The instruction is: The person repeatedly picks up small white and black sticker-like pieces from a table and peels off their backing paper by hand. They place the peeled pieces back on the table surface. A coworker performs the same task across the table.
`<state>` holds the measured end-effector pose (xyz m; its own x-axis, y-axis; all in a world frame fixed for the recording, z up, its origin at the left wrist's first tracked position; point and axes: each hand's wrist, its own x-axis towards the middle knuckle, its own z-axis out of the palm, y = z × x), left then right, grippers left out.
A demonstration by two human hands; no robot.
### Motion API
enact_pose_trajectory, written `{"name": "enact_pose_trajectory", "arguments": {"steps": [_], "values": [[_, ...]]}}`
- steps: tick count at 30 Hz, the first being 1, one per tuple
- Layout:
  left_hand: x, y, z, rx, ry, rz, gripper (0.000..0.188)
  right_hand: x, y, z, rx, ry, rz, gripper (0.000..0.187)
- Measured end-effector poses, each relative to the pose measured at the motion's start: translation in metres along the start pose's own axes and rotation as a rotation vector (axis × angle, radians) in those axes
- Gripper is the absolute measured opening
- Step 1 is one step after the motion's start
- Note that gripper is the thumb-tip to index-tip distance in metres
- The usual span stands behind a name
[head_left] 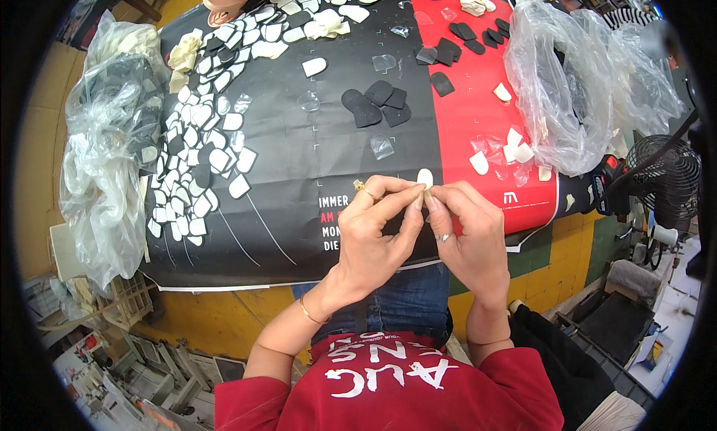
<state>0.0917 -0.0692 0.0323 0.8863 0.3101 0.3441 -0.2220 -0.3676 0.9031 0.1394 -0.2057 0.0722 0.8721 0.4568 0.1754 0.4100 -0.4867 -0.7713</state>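
Over the near edge of the table, my left hand and my right hand meet fingertip to fingertip. Between them they pinch a small white pad with a rounded top, held upright. Its lower end is hidden behind my fingers. Beyond my hands lies a cluster of black foam pads of the same rounded shape. A clear film piece rests just in front of that cluster. Off to the right, a loose white pad lies on the red part of the cover.
Many white-faced pads spread over the table's left side. Clear plastic bags stand at the left and right edges. A black fan is beyond the right corner. Black pads lie at the far right.
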Motion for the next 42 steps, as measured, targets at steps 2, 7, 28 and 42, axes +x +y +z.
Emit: {"name": "enact_pose_trajectory", "arguments": {"steps": [2,7,28,42], "values": [[0.000,0.000,0.000,-0.002,0.000,0.001,0.019,0.001,0.001,0.001,-0.011,0.003,-0.007,0.010],[0.000,0.000,0.001,-0.035,0.007,-0.127,0.014,0.001,0.004,0.003,0.002,0.018,0.015,0.008],[0.002,-0.001,-0.004,-0.038,0.049,-0.107,0.016,0.007,0.001,0.007,-0.004,-0.020,-0.033,0.012],[0.005,0.000,-0.005,0.031,-0.002,-0.072,0.014,0.006,0.004,0.007,0.001,-0.014,-0.021,0.010]]}}
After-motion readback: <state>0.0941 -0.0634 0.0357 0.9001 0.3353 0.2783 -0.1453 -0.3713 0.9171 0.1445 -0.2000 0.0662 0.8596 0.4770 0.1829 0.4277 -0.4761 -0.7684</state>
